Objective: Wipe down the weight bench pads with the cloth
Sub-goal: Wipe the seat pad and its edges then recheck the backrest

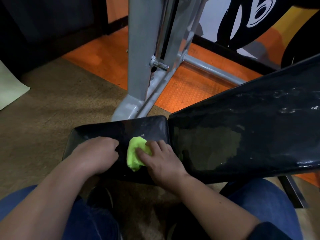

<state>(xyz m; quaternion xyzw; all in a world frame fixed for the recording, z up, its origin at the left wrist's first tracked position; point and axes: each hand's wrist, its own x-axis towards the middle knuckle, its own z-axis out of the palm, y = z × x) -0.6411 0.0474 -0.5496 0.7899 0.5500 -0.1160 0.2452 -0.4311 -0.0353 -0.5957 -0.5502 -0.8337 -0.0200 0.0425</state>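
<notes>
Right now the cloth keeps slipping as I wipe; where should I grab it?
Take the green cloth from above at its bunched near end, which stands thickest off the seat pad. The right hand only presses its far part flat.

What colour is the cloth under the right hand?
Bright yellow-green cloth, bunched on the black seat pad; head view.

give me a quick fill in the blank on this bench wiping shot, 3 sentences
1. The right hand presses a bunched cloth coloured ____.
2. The cloth lies on the smaller seat pad, while the left hand rests on the same pad, holding ____.
3. White streaks show on the ____ back pad, to the right of the seat pad.

Missing words: green; nothing; larger
</notes>
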